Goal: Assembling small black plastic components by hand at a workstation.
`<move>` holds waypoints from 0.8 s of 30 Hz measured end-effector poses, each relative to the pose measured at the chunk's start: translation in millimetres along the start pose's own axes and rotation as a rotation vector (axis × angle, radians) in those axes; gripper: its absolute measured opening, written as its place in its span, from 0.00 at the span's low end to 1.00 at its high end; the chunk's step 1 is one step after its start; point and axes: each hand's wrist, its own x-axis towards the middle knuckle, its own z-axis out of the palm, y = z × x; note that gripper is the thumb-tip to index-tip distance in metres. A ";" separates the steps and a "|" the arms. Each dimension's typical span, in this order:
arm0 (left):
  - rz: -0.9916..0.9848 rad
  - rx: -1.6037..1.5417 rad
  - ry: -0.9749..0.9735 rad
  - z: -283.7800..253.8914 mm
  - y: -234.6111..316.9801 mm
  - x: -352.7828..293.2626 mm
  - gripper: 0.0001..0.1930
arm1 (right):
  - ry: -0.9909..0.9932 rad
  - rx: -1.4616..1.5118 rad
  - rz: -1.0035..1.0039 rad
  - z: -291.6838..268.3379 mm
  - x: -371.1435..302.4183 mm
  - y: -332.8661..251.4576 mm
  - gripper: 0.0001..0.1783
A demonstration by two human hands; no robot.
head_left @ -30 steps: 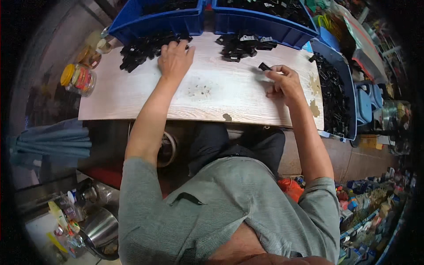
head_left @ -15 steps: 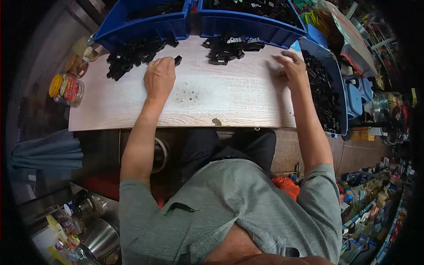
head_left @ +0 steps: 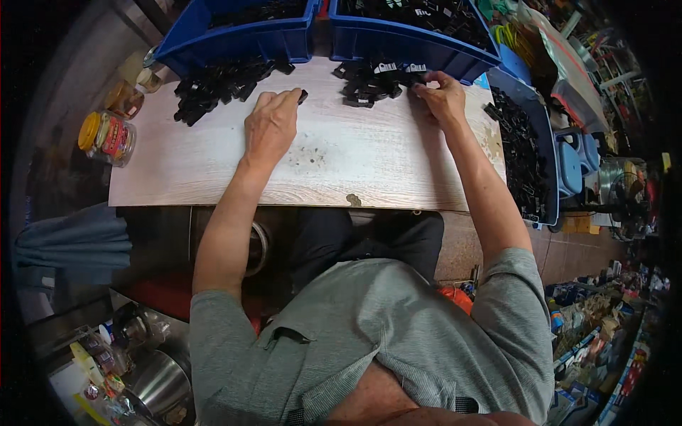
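My left hand [head_left: 272, 121] is over the left middle of the pale wood-grain table, closed on a small black plastic part [head_left: 303, 96] that pokes out past its fingertips. Just beyond it lies a loose heap of similar black plastic parts [head_left: 213, 91]. My right hand [head_left: 445, 101] reaches to the right end of a second, smaller pile of black parts [head_left: 369, 84]. Its thumb and forefinger are apart, close beside that pile; whether they touch a part is hard to see. Two parts there show white faces.
Two blue bins [head_left: 245, 48] [head_left: 415, 48] with black parts stand along the table's far edge. Another blue bin [head_left: 553, 153], full of black parts, sits against the right edge. A yellow-lidded jar [head_left: 114, 140] is at the left edge. Blue stools [head_left: 568, 167] stand farther right.
My right hand has moved left to the edge of the right pile. My left hand has shifted slightly right, with the black part at its fingertips. A black part now shows at the right bin's rim.
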 end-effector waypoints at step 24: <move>-0.404 -0.892 -0.146 16.0 87.6 -17.6 0.16 | -0.168 0.397 0.154 -40.8 -86.4 -26.7 0.23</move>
